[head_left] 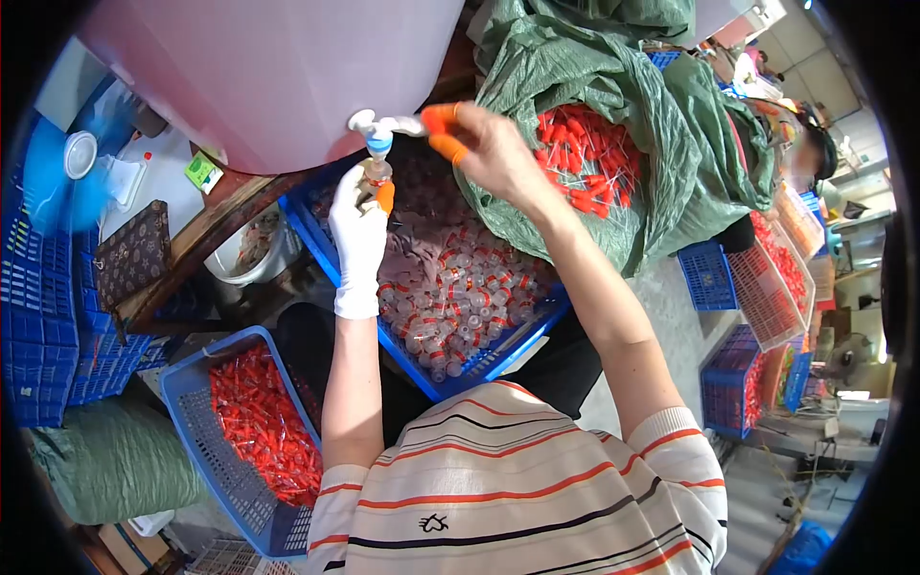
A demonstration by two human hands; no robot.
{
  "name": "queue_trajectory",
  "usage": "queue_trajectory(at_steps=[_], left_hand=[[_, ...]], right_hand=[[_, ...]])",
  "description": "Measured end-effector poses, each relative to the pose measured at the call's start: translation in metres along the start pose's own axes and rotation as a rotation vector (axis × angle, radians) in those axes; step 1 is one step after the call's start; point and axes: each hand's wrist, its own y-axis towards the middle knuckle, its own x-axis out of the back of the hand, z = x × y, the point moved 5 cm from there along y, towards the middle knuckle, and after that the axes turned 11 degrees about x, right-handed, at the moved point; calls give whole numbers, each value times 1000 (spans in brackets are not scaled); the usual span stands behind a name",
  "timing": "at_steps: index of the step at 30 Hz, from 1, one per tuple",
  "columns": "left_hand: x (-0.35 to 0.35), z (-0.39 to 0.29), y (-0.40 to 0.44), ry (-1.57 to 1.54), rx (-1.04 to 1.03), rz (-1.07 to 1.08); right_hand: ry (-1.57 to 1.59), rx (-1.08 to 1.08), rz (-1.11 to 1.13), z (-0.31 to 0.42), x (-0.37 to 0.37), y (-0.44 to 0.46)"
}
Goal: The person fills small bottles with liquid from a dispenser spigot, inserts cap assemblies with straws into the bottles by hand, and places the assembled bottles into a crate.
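Note:
My left hand (360,216), in a white glove with an orange fingertip cover, holds a small clear bottle (379,172) upright under the spout (379,142) of a large pinkish tank (278,67). With orange covers on its thumb and a finger, my right hand (489,153) is at the end of the white tap handle (407,126); its fingertips look pinched on it. Below both hands, a blue crate (412,369) holds many small clear bottles (460,307) with red bands, and a brownish cloth (410,257) lies among them.
A green sack (661,182) of red-topped pieces (586,158) stands at the right. Lower left is a blue basket (187,402) of red pieces (264,422). A white bucket (273,264) sits under the wooden table (216,230). Stacked crates line the left; a person (815,153) is far right.

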Motion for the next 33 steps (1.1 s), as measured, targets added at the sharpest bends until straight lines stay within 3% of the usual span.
queue_trajectory(at_steps=[5,17,21,25,28,33], left_hand=[[0,-9,-5,-60,-1,40],[0,-10,-3,26,5,17],[2,-9,-2,16,-19,13],[2,-11,-2,44,-14,12],[3,-5,-4,26,9,6],[-2,8,-19,4,71,181]], right_hand=[[137,-134,-9,-5,-6,-5],[9,-102,31,6,0,-4],[63,19,-163,30,17,1],[-67,-70,32,15,-1,-8],[94,-91,-129,25,9,-6],[570,-87,-119,28,-9,-16]])
